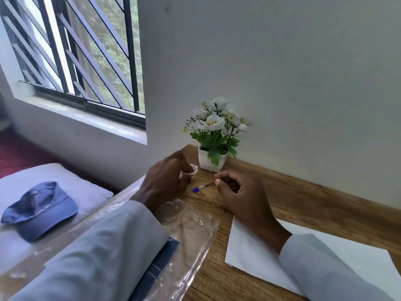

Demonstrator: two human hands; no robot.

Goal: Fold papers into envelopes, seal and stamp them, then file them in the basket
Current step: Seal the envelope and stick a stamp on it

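Centrally, a tape roll [192, 170] is gripped in the curled left hand [167, 177], seemingly for sealing; a pen [202, 187] is pinched by the right hand [236, 192]. The paper [249, 246] is kept lower right, under the right forearm.

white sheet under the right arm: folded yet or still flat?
Flat, as far as visible: the white sheet lies spread on the desk with no crease showing. The right sleeve hides part.

The person wears a pale grey-blue long-sleeved garment. The left sleeve [112, 246] is loose and softly creased, ending at the wrist; the right sleeve [329, 268] ends in a plain cuff behind the bare hand.
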